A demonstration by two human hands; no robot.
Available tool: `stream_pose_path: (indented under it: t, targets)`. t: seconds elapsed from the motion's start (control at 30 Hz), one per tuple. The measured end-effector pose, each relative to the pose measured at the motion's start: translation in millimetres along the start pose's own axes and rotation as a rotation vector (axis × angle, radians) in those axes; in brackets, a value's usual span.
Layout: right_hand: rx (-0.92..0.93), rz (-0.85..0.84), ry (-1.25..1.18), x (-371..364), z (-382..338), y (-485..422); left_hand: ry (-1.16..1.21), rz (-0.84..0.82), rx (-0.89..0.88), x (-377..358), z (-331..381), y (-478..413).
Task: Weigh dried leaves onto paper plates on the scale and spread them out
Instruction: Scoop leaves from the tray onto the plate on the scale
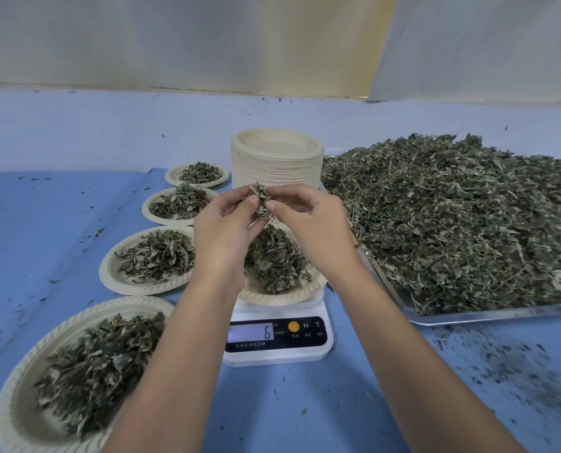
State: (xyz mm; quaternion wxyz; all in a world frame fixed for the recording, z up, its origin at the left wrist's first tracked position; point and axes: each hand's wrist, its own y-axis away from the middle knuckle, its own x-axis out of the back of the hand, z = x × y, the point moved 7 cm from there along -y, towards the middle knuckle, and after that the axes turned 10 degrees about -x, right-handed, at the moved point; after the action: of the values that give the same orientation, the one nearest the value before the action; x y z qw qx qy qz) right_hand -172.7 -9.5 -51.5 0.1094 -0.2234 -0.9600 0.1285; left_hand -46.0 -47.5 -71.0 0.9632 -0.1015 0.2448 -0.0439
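Observation:
A white digital scale (277, 351) sits in front of me and its display reads 6. On it rests a paper plate (282, 297) carrying a mound of dried leaves (274, 259). Above that mound, my left hand (222, 228) and my right hand (315, 223) together pinch a small clump of dried leaves (261, 199) between thumbs and fingertips. My forearms hide part of the plate and the scale's platform.
Several filled paper plates run along the left, the nearest plate (20, 380) at the front. A tall stack of empty plates (277, 158) stands behind the scale. A metal tray (488, 317) on the right holds a big heap of dried leaves (462, 217). Crumbs litter the blue cloth (469, 361).

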Motion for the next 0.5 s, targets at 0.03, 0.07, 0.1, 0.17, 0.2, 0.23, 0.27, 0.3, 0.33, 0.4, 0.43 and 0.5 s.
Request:
stream_pose_path:
  t: [0.03, 0.07, 0.1, 0.17, 0.2, 0.23, 0.27, 0.3, 0.33, 0.4, 0.43, 0.5]
  targets:
    - [0.008, 0.009, 0.022, 0.3, -0.1, 0.2, -0.012, -0.003, 0.001, 0.4, -0.5, -0.3]
    - [0.012, 0.016, 0.037, 0.0, 0.2, 0.6, -0.025, -0.007, 0.001, 0.7, -0.9, -0.6]
    - [0.012, 0.022, 0.041, -0.3, 0.6, 1.0, -0.038, -0.011, 0.000, 0.7, -1.2, -0.7]
    - [0.008, 0.035, 0.034, -0.1, 1.3, 1.3, -0.057, -0.018, -0.002, 0.8, -1.3, -1.0]
    - [0.009, 0.041, 0.033, 0.4, 1.1, 1.2, -0.060, -0.014, -0.002, 1.5, -0.9, -1.4]
    - [0.011, 0.048, 0.030, 1.3, 0.8, 1.0, -0.058, -0.005, -0.003, 2.7, -0.4, -1.7]
    - [0.010, 0.056, 0.018, 3.2, 0.5, 0.5, -0.052, 0.008, -0.003, 4.4, 0.5, -2.3]
    - [0.005, 0.068, -0.001, 5.7, 0.9, -0.2, -0.044, 0.022, -0.004, 6.7, 1.5, -2.9]
    - [-0.003, 0.080, -0.026, 8.7, 1.3, -1.0, -0.032, 0.035, -0.005, 9.0, 2.7, -3.7]
    - [-0.014, 0.106, -0.075, 14.7, 1.4, -1.8, -0.004, 0.059, -0.010, 13.9, 5.9, -5.6]
    - [-0.015, 0.120, -0.093, 17.6, 1.0, -2.2, 0.006, 0.069, -0.016, 16.2, 7.9, -6.7]
    - [-0.014, 0.142, -0.112, 21.4, 0.4, -2.7, 0.016, 0.082, -0.029, 19.2, 10.9, -8.5]
